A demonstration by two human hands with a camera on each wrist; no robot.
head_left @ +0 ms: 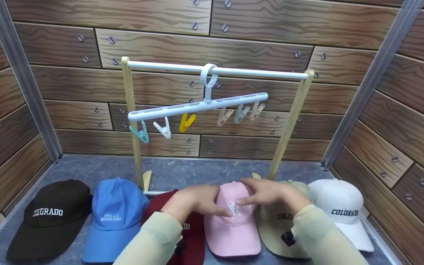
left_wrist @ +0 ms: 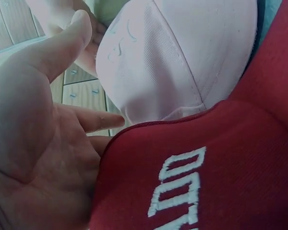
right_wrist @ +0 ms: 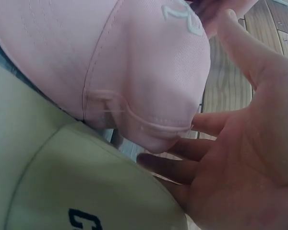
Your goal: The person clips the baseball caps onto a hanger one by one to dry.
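A pink cap [head_left: 237, 235] with white stitched lettering lies between my two hands, brim toward me. My left hand [head_left: 202, 200] is at its left side, thumb extended over the front. In the left wrist view, the fingers of that hand [left_wrist: 38, 143] reach between the pink cap and the red cap [left_wrist: 240, 158]. On the other side is my right hand [head_left: 267, 192], thumb stretched toward the lettering. Its fingers [right_wrist: 206, 148] lie at the pink cap's back edge, beside the khaki cap [right_wrist: 81, 177]; firm contact cannot be made out. Neither hand's fingers curl round the cap.
A black cap [head_left: 61, 206] and a blue cap [head_left: 118, 206] lie to the left, a white cap [head_left: 339, 202] at far right. Behind them stands a wooden rack [head_left: 289, 125], where a tilted white hanger [head_left: 197, 106] carries several clips [head_left: 187, 122]. Wood-patterned walls [head_left: 256, 40] enclose three sides.
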